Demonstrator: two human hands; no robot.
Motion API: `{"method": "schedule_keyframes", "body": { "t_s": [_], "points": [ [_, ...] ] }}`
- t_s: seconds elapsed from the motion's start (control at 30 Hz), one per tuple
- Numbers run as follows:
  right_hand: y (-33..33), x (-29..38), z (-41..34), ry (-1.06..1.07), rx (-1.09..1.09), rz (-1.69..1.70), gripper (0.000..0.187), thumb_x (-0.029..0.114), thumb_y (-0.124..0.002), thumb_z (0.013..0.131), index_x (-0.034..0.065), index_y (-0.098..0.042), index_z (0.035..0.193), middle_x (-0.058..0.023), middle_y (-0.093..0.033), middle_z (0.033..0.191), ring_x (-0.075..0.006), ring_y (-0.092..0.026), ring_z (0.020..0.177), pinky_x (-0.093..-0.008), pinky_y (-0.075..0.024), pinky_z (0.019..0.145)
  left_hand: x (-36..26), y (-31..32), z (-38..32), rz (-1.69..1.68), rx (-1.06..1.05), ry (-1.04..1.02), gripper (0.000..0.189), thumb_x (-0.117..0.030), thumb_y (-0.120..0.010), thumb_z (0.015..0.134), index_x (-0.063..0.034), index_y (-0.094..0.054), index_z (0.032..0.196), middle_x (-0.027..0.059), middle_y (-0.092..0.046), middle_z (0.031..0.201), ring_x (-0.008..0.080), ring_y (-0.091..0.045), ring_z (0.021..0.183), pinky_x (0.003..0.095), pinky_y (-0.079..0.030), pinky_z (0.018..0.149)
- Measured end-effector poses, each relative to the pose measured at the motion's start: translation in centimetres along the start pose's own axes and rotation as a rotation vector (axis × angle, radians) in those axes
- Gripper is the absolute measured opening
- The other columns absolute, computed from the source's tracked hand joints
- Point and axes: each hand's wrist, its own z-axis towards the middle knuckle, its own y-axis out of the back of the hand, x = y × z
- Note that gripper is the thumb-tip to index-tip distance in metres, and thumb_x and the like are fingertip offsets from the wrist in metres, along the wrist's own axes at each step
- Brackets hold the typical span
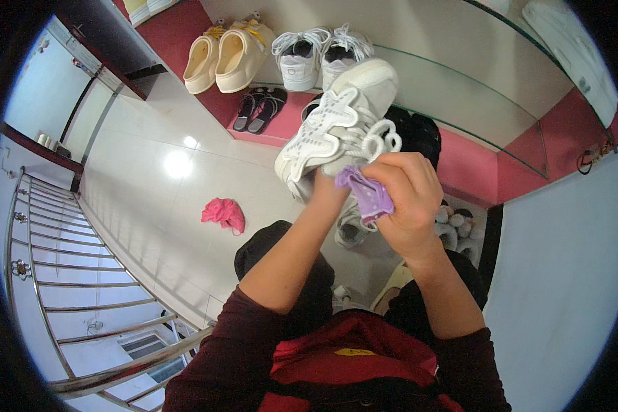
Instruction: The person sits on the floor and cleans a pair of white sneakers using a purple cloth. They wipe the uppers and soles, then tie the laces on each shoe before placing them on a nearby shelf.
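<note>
A white lace-up sneaker (pixel 322 126) with perforated overlays is held up before me, its toe pointing away. My left hand (pixel 330 185) reaches into its opening and supports it from within; the fingers are hidden inside. Bunched in my right hand (pixel 413 203) is a purple cloth (pixel 369 194) with white dots, close to the sneaker's laces and tongue. Below the hands another white shoe (pixel 351 230) stands on the floor, partly covered by my right hand and the cloth.
Cream shoes (pixel 239 54) and white sneakers (pixel 299 62) stand on a glass shelf (pixel 474 136). Black sandals (pixel 260 109) rest on the pink ledge beneath. A pink cloth (pixel 224 213) lies on the tiled floor. Fluffy grey footwear (pixel 456 229) sits at right; a metal railing (pixel 77 265) runs along the left.
</note>
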Motion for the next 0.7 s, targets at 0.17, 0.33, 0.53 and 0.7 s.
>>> {"method": "schedule_keyframes", "body": {
  "t_s": [0.17,0.33,0.53,0.7],
  "points": [
    [-0.9,-0.5,-0.4,-0.047,0.060,-0.030,0.027,0.003,-0.066,0.058,0.0072,-0.061,0.084,-0.0060,-0.055,0.082,-0.0268,-0.056,0.076,-0.0358,-0.0433,0.065,2.7,0.0,-0.4,0.348,-0.054,-0.050,0.037,-0.020,-0.044,0.092,-0.0061,-0.046,0.127,0.0111,-0.052,0.125,0.0222,-0.050,0.115,0.0343,-0.039,0.099],
    [-0.6,-0.5,-0.3,-0.068,0.150,0.136,0.025,0.005,-0.067,0.059,0.0071,-0.060,0.083,-0.0064,-0.056,0.083,-0.0274,-0.057,0.076,-0.0370,-0.0438,0.066,0.2,-0.4,0.2,-0.040,-0.028,0.020,0.053,-0.022,-0.063,0.082,-0.0035,-0.047,0.129,0.0180,-0.048,0.131,0.0309,-0.043,0.124,0.0386,-0.031,0.105],
    [0.4,-0.8,0.0,-0.097,0.013,0.095,0.028,0.005,-0.068,0.057,0.0072,-0.062,0.085,-0.0066,-0.056,0.084,-0.0275,-0.057,0.077,-0.0364,-0.0435,0.067,0.9,-0.9,1.4,0.479,0.052,-0.246,0.042,-0.017,-0.061,0.082,-0.0043,-0.054,0.121,0.0159,-0.054,0.122,0.0305,-0.049,0.116,0.0391,-0.036,0.099],
    [0.0,-0.8,0.0,-0.111,0.125,-0.037,0.028,0.004,-0.068,0.058,0.0071,-0.062,0.085,-0.0066,-0.057,0.085,-0.0272,-0.057,0.079,-0.0359,-0.0437,0.069,-1.2,-1.7,0.0,0.505,0.094,-0.094,0.038,-0.018,-0.059,0.083,-0.0055,-0.055,0.119,0.0154,-0.055,0.119,0.0313,-0.048,0.116,0.0410,-0.034,0.100]
  ]
}}
